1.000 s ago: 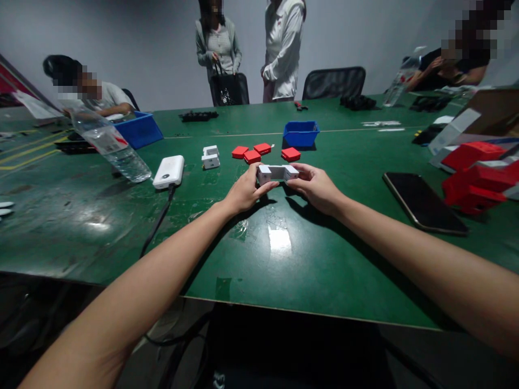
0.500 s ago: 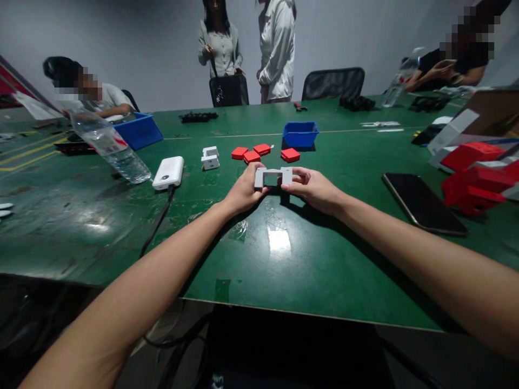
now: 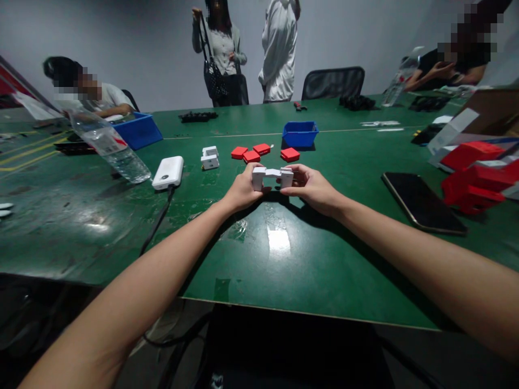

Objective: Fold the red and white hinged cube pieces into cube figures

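Note:
A white U-shaped plastic bracket [image 3: 272, 173] is held between my two hands, a little above the green table [image 3: 243, 259]. My left hand [image 3: 242, 189] grips its left leg, and my right hand [image 3: 312, 186] pinches the right leg between thumb and fingers. Some fingertips are hidden behind the part. Just beyond the hands lie several red square blocks [image 3: 251, 156], with one red block [image 3: 290, 155] apart on the right. A similar white bracket [image 3: 210, 158] stands to the left of them.
Left are a white power bank [image 3: 168, 173] with a black cable and a tilted water bottle [image 3: 109, 143]. A blue bin [image 3: 300, 134] stands behind the red blocks. Right lie a phone [image 3: 421, 202] and larger red parts [image 3: 472, 186]. People are around the table's far side.
The bracket has tipped in my hands, so its top bar now shows at a different angle. Across the table, a person has lifted a black bag by its strap.

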